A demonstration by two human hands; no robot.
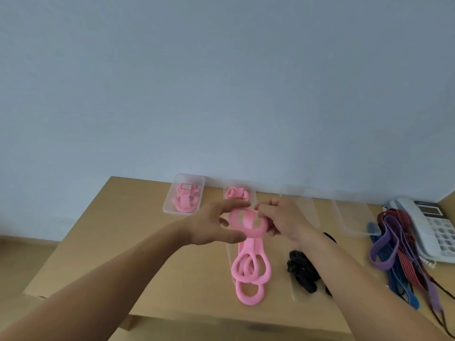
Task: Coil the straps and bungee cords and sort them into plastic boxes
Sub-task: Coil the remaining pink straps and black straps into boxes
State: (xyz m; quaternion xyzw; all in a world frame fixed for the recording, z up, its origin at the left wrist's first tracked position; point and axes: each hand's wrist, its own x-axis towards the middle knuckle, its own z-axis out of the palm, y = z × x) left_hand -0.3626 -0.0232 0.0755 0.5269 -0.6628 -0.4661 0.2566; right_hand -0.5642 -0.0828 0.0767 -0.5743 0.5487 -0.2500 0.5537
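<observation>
Over the open box [228, 252] on the table [123, 217], we hold the pink strap [248, 225]. Left hand [214, 225] pinches its top loop between thumb and forefinger, right hand [280, 220] curls round the other edge. — J

Where's the rest of it? — M

Hanging down, lower loops near the box's front end. Looks soft, light, floppy; no stiffness to help us. — J

Then we grip at the folds, not the free loops, or the coil springs open. — M

Agreed. We judge it grippy, not slippery. One coiled pink piece [236, 193] sits at the box's far end; black straps [302, 274] and coloured cords [398, 254] lie to the right. — J
</observation>
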